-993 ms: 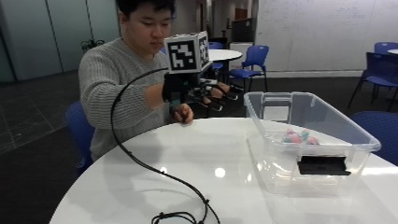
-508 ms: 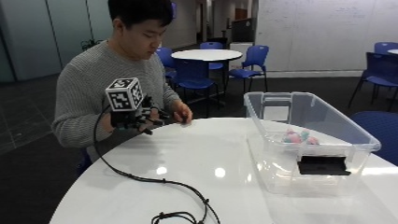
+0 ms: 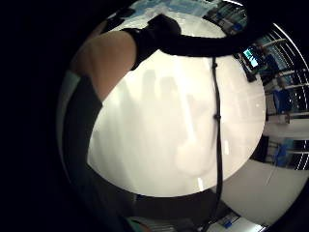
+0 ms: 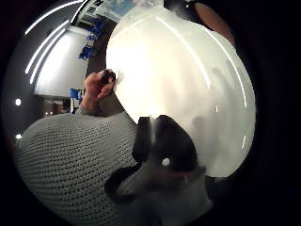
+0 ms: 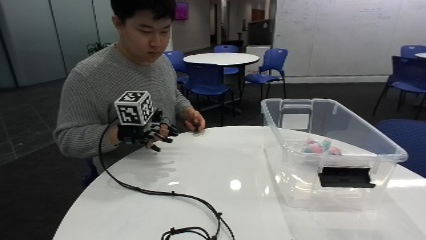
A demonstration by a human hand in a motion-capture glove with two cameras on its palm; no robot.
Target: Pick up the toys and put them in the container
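Pastel toys (image 5: 318,146), pink and light blue, small and rounded, grouped inside clear container (image 5: 389,145) at right. Gloved right hand (image 5: 148,134) above table (image 5: 219,170) at left edge, fingers relaxed, holding nothing.

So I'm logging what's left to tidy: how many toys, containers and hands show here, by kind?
Toys in the container: about 3, bunched together, exact count unclear
Clear container: 1
Gloved right hand: 1
Bare hand: 1
Total: about 6; no toys on the white table.
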